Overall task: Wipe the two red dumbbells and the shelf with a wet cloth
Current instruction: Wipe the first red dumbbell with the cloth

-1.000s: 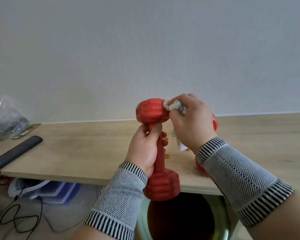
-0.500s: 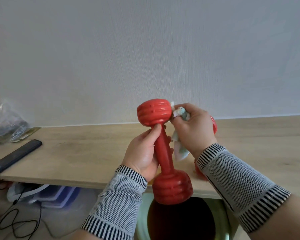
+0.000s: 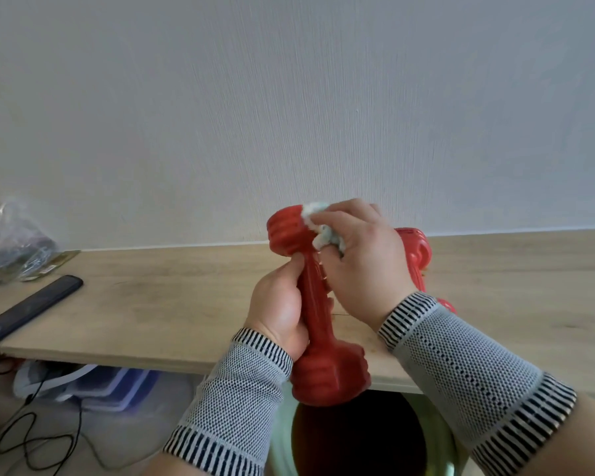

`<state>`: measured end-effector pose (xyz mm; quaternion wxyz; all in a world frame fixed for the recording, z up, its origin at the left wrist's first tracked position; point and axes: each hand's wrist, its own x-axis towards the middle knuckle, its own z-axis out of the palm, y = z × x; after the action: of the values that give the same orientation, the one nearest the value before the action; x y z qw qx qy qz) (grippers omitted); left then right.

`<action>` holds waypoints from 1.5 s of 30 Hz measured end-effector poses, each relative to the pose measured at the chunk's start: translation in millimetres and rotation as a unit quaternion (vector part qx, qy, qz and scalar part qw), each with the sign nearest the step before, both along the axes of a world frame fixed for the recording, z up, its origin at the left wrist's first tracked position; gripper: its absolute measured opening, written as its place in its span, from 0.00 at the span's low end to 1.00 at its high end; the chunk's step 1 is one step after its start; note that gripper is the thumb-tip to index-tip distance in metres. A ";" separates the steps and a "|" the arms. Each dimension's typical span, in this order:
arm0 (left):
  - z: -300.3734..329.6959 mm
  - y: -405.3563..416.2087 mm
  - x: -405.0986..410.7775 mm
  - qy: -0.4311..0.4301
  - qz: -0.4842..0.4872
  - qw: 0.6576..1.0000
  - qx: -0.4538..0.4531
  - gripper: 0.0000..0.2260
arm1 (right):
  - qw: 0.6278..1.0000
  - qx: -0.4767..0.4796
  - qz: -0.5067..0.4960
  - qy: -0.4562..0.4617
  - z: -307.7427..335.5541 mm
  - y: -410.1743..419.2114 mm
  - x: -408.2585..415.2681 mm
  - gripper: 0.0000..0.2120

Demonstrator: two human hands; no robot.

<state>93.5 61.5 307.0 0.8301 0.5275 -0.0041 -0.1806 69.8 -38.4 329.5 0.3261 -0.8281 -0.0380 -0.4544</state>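
Nearest: left hand [image 3: 282,310], fingers clamped round the shaft of a red dumbbell [image 3: 318,304], long axis near upright, tilted slightly, held over the shelf [image 3: 172,304] edge. Right hand [image 3: 361,259] above, fingers pinched on the wet cloth [image 3: 320,228], pressing it against the upper head; right hand nearer that head. Farther: second dumbbell [image 3: 414,255] lying on the shelf, mostly hidden. Count: two dumbbells, one cloth.

second dumbbell [image 3: 413,249] mostly hidden behind right hand [image 3: 364,259]; cloth [image 3: 318,223] mostly inside its grip; bag [image 3: 4,235] cut off at left edge.
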 end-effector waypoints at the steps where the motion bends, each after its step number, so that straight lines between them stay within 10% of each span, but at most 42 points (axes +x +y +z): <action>1: -0.6 -0.1 0.4 -0.001 0.002 1.000 -0.001 0.13 | 1.000 -0.022 0.008 -0.009 -0.4 3.0 -0.7 0.15; 12: 2.8 0.6 -1.0 -0.015 0.015 1.000 0.022 0.12 | 0.999 -0.052 -0.003 0.001 1.0 1.1 -2.1 0.16; 20: 9.5 2.9 -4.9 0.000 -0.024 0.999 -0.023 0.15 | 0.986 0.126 0.014 0.105 -5.7 -16.8 7.4 0.13; 32: 9.7 4.0 -4.2 -0.011 0.020 0.999 0.044 0.12 | 0.997 -0.064 -0.027 -0.023 1.8 -0.3 -1.7 0.18; 40: 7.1 1.2 -2.4 -0.070 0.035 0.994 0.079 0.09 | 0.993 0.089 -0.005 0.082 -8.0 -15.8 11.7 0.12; 45: 6.8 1.9 1.2 -0.064 0.028 0.996 0.055 0.09 | 0.999 0.014 0.028 -0.002 5.8 -2.8 2.4 0.15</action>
<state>94.8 63.5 313.8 0.8027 0.5828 -0.0325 -0.1226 72.2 -41.1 335.2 0.3505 -0.8209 -0.0558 -0.4474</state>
